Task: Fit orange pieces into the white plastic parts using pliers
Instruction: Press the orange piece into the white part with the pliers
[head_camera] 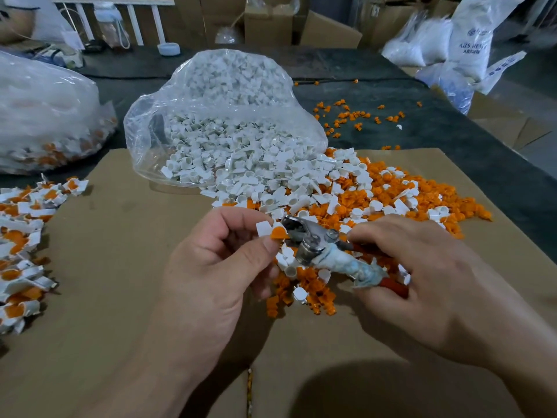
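Just in front of the clear bag (226,116), whose open mouth spilled white parts onto the cardboard sheet (120,267), the left hand (217,267) pinched one white part (263,228) between thumb and forefinger, with an orange piece (278,233) seated at its right edge. That pair sat at the very tips of the fingers, clear of the palm and on the side toward the pliers (313,239). The pliers' metal nose reached the orange piece from the right; whether the jaws were pressing it could not be told. The right hand (422,282) grasped the pliers by their red handles (393,286), fingers curled round them, one handle wrapped in grubby pale tape (346,267) close to the pivot. Under and behind the tool, in front and to the right of the bag's mouth, lay a loose heap (391,200) of mixed orange and white bits. In front and well to the left of the bag lay a pile of assembled parts (21,236), white with orange centres. Directly left of the bag sat a second bag (45,116) holding similar pieces.
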`<move>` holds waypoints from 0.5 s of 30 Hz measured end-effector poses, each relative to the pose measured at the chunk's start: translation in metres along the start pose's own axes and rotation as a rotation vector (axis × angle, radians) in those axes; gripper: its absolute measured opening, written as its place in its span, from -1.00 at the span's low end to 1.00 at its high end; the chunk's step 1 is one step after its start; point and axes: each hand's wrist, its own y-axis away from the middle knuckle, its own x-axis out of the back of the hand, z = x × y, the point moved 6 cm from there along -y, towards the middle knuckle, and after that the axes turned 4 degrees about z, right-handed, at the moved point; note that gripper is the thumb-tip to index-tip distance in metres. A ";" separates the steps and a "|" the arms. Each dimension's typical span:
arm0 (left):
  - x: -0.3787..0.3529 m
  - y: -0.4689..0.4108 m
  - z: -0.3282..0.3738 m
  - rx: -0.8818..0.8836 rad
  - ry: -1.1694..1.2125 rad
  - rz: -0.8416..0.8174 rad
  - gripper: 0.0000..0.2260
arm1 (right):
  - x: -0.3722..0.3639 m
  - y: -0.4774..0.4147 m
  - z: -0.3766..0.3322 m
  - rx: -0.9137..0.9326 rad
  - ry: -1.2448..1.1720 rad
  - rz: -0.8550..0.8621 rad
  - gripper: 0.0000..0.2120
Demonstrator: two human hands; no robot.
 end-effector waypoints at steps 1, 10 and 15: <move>0.000 0.000 0.001 -0.002 -0.006 -0.006 -0.85 | 0.000 0.000 0.000 0.006 0.005 0.002 -0.64; -0.003 0.001 0.005 -0.027 -0.061 -0.044 -0.85 | 0.003 0.000 -0.001 0.029 0.020 -0.025 -0.61; -0.003 0.003 0.002 0.009 -0.022 -0.090 -0.87 | 0.004 0.001 -0.002 0.037 0.002 -0.047 -0.66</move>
